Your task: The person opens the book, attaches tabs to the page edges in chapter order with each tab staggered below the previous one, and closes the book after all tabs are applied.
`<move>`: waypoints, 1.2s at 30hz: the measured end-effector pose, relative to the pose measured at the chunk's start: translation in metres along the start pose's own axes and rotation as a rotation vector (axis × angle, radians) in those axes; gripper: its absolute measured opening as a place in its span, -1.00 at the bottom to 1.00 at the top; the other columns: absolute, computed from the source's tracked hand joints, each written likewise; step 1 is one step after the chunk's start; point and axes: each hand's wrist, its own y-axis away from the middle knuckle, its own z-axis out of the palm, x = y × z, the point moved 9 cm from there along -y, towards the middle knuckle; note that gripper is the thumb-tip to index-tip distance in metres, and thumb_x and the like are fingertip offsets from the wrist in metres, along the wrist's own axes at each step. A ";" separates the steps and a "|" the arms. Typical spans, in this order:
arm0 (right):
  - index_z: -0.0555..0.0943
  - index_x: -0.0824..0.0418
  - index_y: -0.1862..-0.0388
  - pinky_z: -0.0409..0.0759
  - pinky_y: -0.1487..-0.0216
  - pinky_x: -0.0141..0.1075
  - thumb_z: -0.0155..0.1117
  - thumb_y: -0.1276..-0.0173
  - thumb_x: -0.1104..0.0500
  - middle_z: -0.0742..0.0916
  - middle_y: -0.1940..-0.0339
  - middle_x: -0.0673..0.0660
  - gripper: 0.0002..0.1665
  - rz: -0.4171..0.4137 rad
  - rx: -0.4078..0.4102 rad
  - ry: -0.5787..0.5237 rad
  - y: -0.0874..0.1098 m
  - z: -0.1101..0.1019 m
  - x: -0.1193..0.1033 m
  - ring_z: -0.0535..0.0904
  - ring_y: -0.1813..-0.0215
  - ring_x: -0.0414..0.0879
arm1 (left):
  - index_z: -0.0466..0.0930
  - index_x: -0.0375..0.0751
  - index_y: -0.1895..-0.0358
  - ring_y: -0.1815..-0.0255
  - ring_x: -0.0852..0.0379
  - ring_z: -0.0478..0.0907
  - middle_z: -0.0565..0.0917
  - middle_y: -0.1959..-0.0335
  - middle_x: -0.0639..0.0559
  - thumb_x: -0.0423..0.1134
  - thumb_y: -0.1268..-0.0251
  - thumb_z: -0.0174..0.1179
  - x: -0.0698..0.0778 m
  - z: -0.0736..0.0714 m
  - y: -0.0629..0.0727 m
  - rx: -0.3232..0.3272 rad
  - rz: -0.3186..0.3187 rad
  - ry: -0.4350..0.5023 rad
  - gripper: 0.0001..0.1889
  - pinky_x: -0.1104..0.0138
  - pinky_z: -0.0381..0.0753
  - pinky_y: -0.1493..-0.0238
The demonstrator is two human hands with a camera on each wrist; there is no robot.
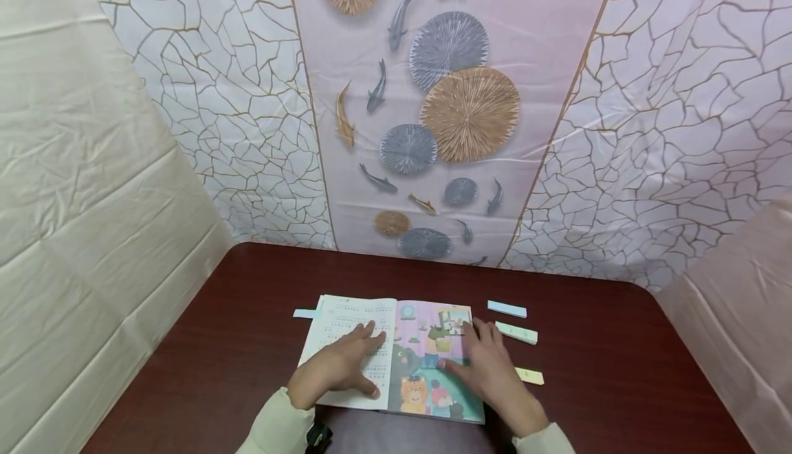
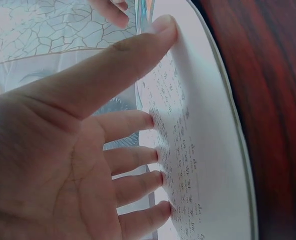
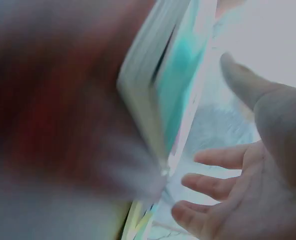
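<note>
An open picture book (image 1: 359, 309) lies on the dark table, its left page printed with text and its right page with coloured animal drawings. My left hand (image 1: 340, 364) rests on the text page with fingers spread; in the left wrist view the thumb (image 2: 160, 30) and fingertips touch the paper. Over the right edge of the illustrated page is my right hand (image 1: 491, 368), fingers extended and holding nothing. Whether its fingertips touch the page cannot be told. A pale blue tab (image 1: 304, 314) sticks out from the book's left edge.
To the right of the book lie a blue sticky-note pad (image 1: 507, 309), a green one (image 1: 516, 332) and a yellow one (image 1: 530, 375), the last partly behind the right hand. The brown table (image 1: 260, 289) ends at patterned cloth (image 1: 266, 213) behind.
</note>
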 end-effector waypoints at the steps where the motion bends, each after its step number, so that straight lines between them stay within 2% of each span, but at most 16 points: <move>1: 0.33 0.47 -0.56 0.21 -0.48 0.43 0.54 -0.29 -0.28 0.32 -0.56 0.58 0.17 0.003 0.001 0.013 -0.004 -0.001 0.004 0.06 -0.60 0.62 | 0.31 -0.13 -0.63 -0.72 -0.25 0.01 0.11 -0.72 -0.20 -0.08 0.01 0.69 -0.001 0.000 0.000 -0.001 0.000 0.006 0.08 -0.25 0.22 -0.55; 5: 0.25 0.43 -0.63 0.13 -0.50 0.46 0.49 -0.26 -0.40 0.23 -0.62 0.56 0.30 0.019 -0.043 0.058 -0.013 0.003 0.016 -0.04 -0.64 0.61 | 0.31 -0.14 -0.63 -0.73 -0.26 0.00 0.10 -0.72 -0.21 -0.09 0.01 0.69 -0.001 0.001 -0.001 -0.001 0.010 0.020 0.07 -0.25 0.19 -0.56; 10: 0.26 0.42 -0.63 0.04 -0.52 0.48 0.46 -0.30 -0.38 0.18 -0.66 0.54 0.25 0.038 -0.109 0.085 -0.016 0.008 0.018 -0.12 -0.65 0.61 | 0.31 -0.15 -0.63 -0.73 -0.24 -0.01 0.10 -0.72 -0.20 -0.09 0.00 0.68 -0.001 0.000 0.000 -0.006 0.008 0.019 0.07 -0.23 0.18 -0.57; 15: 0.27 0.44 -0.62 0.07 -0.51 0.48 0.47 -0.33 -0.32 0.20 -0.65 0.56 0.19 0.031 -0.114 0.101 -0.016 0.008 0.012 -0.11 -0.65 0.61 | 0.31 -0.14 -0.63 -0.74 -0.24 -0.03 0.08 -0.73 -0.19 -0.10 0.00 0.68 -0.001 -0.001 0.002 -0.009 -0.007 0.033 0.07 -0.25 0.17 -0.57; 18: 0.35 0.40 -0.59 0.11 -0.50 0.47 0.49 -0.34 -0.26 0.21 -0.63 0.57 0.10 0.022 -0.095 0.103 -0.014 0.007 0.009 -0.09 -0.65 0.60 | 0.30 -0.15 -0.63 -0.74 -0.24 -0.04 0.08 -0.73 -0.19 -0.10 -0.01 0.68 -0.002 0.000 0.002 -0.009 -0.001 0.032 0.07 -0.24 0.16 -0.58; 21: 0.42 0.34 -0.56 0.30 -0.42 0.40 0.55 -0.31 -0.20 0.35 -0.52 0.57 0.03 0.000 -0.037 0.110 -0.010 0.003 0.004 0.14 -0.56 0.56 | 0.30 -0.16 -0.63 -0.74 -0.24 -0.04 0.09 -0.72 -0.20 -0.09 -0.02 0.67 -0.002 0.001 0.002 -0.008 0.009 0.029 0.07 -0.23 0.16 -0.58; 24: 0.41 0.31 -0.57 0.53 -0.19 0.25 0.61 -0.26 -0.15 0.54 -0.27 0.51 0.05 -0.020 0.040 0.096 -0.006 -0.005 -0.003 0.45 -0.27 0.41 | 0.30 -0.17 -0.63 -0.73 -0.25 -0.03 0.10 -0.72 -0.21 -0.10 -0.02 0.67 -0.001 0.002 0.001 -0.005 0.014 0.027 0.06 -0.22 0.16 -0.59; 27: 0.25 0.32 -0.66 0.64 0.02 0.12 0.58 -0.34 -0.07 0.66 -0.12 0.41 0.09 0.000 0.098 -0.063 -0.002 -0.016 -0.007 0.63 -0.02 0.24 | 0.31 -0.17 -0.63 -0.73 -0.25 -0.02 0.10 -0.72 -0.22 -0.10 -0.01 0.67 -0.002 0.002 0.001 -0.003 0.013 0.025 0.06 -0.23 0.16 -0.58; 29: 0.09 0.30 -0.71 0.68 0.11 0.06 0.46 -0.47 0.01 0.70 -0.13 0.38 0.06 0.025 0.133 -0.248 0.002 -0.024 -0.007 0.68 0.08 0.16 | 0.31 -0.17 -0.63 -0.73 -0.26 -0.02 0.10 -0.72 -0.22 -0.10 -0.02 0.67 -0.002 0.002 0.001 -0.002 0.013 0.023 0.06 -0.23 0.16 -0.58; 31: -0.02 0.26 -0.74 0.65 0.11 -0.07 0.25 -0.63 0.06 0.69 -0.19 0.36 -0.06 0.058 0.161 -0.457 0.007 -0.031 -0.006 0.67 0.09 0.07 | 0.31 -0.16 -0.63 -0.73 -0.25 -0.01 0.10 -0.72 -0.21 -0.09 -0.01 0.67 -0.002 0.003 0.001 0.000 0.012 0.018 0.06 -0.24 0.18 -0.57; 34: 0.02 0.19 -0.72 0.58 0.16 -0.21 -0.08 -0.78 0.09 0.60 -0.27 0.36 -0.32 0.117 0.161 -0.790 0.012 -0.032 -0.004 0.58 0.08 -0.01 | 0.32 -0.16 -0.62 -0.72 -0.25 0.03 0.12 -0.71 -0.21 -0.06 0.00 0.68 0.000 0.001 0.001 0.014 0.018 -0.017 0.06 -0.21 0.22 -0.56; 36: 0.13 0.19 -0.67 0.58 0.14 -0.26 -0.22 -0.81 0.07 0.55 -0.34 0.36 -0.43 0.163 0.134 -0.943 0.013 -0.026 -0.003 0.58 0.00 -0.05 | 0.33 -0.16 -0.62 -0.71 -0.23 0.06 0.15 -0.70 -0.21 -0.04 0.01 0.69 0.002 0.000 0.002 0.026 0.016 -0.059 0.07 -0.18 0.25 -0.56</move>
